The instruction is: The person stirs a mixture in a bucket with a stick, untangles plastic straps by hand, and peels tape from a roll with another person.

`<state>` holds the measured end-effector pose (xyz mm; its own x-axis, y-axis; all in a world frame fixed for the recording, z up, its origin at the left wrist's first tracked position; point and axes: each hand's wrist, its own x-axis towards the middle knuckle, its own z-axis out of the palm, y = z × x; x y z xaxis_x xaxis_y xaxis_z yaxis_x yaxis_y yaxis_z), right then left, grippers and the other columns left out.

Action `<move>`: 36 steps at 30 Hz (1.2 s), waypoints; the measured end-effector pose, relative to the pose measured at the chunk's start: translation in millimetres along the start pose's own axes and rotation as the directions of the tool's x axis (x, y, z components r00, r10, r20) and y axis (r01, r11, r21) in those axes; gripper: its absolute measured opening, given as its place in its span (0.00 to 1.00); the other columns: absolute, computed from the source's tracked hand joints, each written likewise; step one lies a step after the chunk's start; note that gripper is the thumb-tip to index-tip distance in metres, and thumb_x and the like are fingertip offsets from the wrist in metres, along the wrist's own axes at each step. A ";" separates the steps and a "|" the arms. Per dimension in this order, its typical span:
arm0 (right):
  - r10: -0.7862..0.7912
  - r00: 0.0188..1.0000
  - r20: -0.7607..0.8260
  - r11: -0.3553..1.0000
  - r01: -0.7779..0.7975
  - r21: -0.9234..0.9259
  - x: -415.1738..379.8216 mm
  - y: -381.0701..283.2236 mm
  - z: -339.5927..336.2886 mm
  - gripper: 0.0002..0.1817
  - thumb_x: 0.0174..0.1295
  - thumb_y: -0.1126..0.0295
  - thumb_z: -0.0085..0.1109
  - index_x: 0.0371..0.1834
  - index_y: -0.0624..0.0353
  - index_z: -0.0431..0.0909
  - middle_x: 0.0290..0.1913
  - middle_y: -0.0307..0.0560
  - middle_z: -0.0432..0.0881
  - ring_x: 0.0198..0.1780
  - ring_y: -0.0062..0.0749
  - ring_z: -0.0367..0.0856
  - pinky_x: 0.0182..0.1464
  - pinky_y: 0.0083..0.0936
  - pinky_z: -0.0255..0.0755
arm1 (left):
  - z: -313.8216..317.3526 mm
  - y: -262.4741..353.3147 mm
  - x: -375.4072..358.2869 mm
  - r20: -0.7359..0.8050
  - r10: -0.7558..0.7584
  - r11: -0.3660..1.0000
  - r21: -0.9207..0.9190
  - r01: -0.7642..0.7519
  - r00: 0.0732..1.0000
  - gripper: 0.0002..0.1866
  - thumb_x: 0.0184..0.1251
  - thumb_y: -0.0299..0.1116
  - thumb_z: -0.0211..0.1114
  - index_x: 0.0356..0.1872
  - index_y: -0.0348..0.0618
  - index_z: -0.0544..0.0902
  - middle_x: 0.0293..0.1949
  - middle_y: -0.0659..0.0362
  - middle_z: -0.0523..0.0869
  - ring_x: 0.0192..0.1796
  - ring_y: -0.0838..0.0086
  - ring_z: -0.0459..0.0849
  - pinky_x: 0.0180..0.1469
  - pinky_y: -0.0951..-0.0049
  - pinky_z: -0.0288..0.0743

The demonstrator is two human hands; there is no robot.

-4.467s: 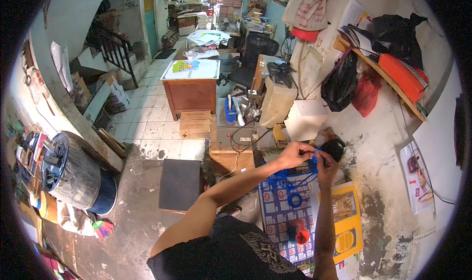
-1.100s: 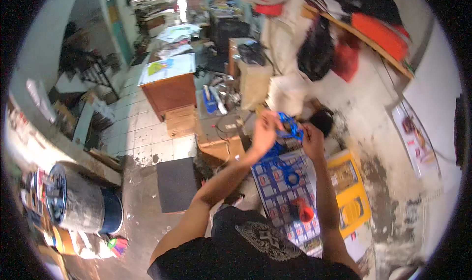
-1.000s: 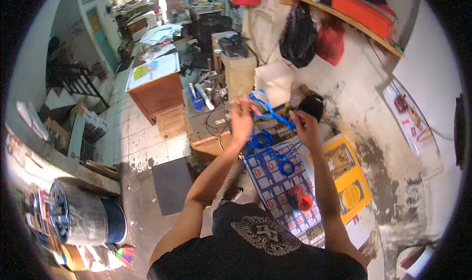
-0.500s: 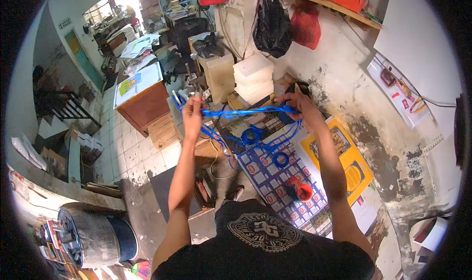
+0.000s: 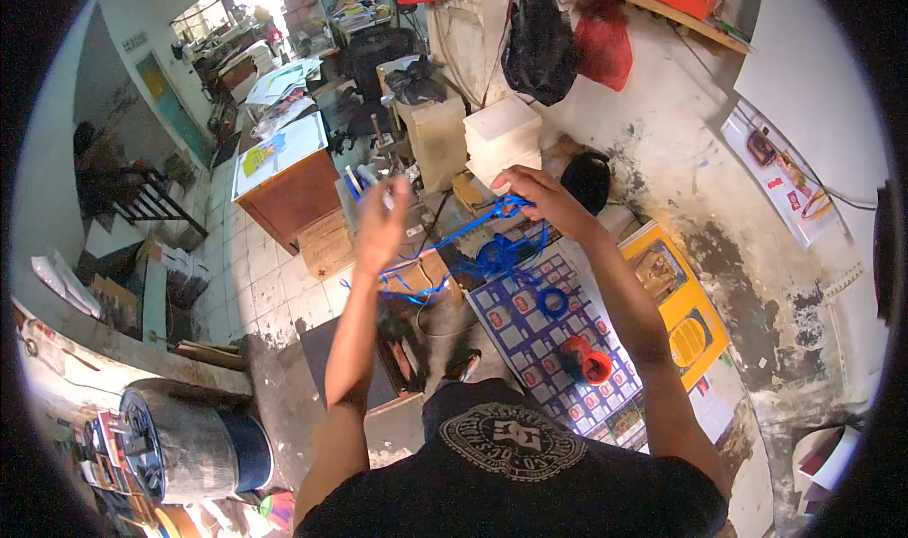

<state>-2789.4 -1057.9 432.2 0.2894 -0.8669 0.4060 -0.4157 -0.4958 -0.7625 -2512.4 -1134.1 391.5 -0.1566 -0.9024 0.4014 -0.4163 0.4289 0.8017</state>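
The blue strands, earlier level, now slant from the right hand.

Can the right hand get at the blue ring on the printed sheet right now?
Probably yes: the blue ring lies uncovered on the printed sheet. The right hand holds blue strands, though, so it might need to let go first.

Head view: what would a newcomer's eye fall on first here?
Likely the thin bright-blue strands, bunched at the right hand and trailing below the blurred left hand. Then the round red container on the blue-and-white patterned sheet. Higher up, a red plastic bag hangs beside a black plastic bag.
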 end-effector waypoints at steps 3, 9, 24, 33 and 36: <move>0.098 0.995 -0.007 0.993 -0.097 0.074 4.9 6.4 19.2 0.20 0.70 0.50 0.41 0.46 0.52 0.76 0.31 0.32 0.72 0.34 0.15 0.69 0.33 0.13 0.62 | 52.1 25.2 -24.2 0.363 0.037 0.968 -0.244 0.057 0.931 0.32 0.61 0.58 0.60 0.48 0.35 0.79 0.48 0.45 0.81 0.53 0.63 0.78 0.56 0.68 0.67; 0.375 0.927 0.026 0.905 -0.372 0.204 0.3 -20.5 13.1 0.18 0.69 0.52 0.46 0.48 0.54 0.75 0.34 0.36 0.77 0.41 0.18 0.74 0.36 0.18 0.69 | 55.5 16.7 -4.2 0.447 0.272 0.908 -0.414 -0.073 0.852 0.09 0.61 0.32 0.64 0.33 0.35 0.83 0.33 0.59 0.83 0.37 0.78 0.78 0.41 0.77 0.70; 0.238 0.949 0.206 0.812 -0.311 0.494 23.3 9.9 18.1 0.16 0.70 0.67 0.47 0.59 0.55 0.69 0.41 0.34 0.76 0.31 0.13 0.68 0.29 0.13 0.62 | 47.6 23.5 -10.1 0.664 0.015 0.547 -0.631 0.549 0.748 0.10 0.70 0.35 0.56 0.40 0.38 0.79 0.22 0.68 0.71 0.24 0.86 0.69 0.28 0.82 0.70; 0.140 0.981 0.136 0.984 -0.123 -0.126 -32.1 98.3 30.8 0.54 0.45 0.59 0.76 0.72 0.60 0.49 0.68 0.58 0.61 0.68 0.41 0.63 0.67 0.34 0.60 | -10.5 32.7 20.5 0.510 0.117 0.464 -0.787 0.407 0.852 0.09 0.70 0.33 0.50 0.34 0.38 0.75 0.16 0.69 0.62 0.17 0.84 0.59 0.22 0.80 0.57; 0.554 0.787 0.270 0.730 -0.304 -0.612 -96.7 189.0 32.8 0.66 0.28 0.45 0.80 0.70 0.66 0.51 0.69 0.62 0.59 0.70 0.48 0.60 0.70 0.36 0.56 | -26.8 26.8 21.1 0.452 -0.035 0.577 -0.720 0.387 0.892 0.12 0.71 0.36 0.51 0.31 0.39 0.75 0.15 0.69 0.62 0.17 0.84 0.58 0.21 0.80 0.55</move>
<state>-2867.6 -1066.1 232.3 0.2303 -0.9432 -0.2393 -0.9194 -0.1303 -0.3712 -2502.9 -1140.5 433.3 -0.5295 -0.8383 0.1300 0.3439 -0.0720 0.9362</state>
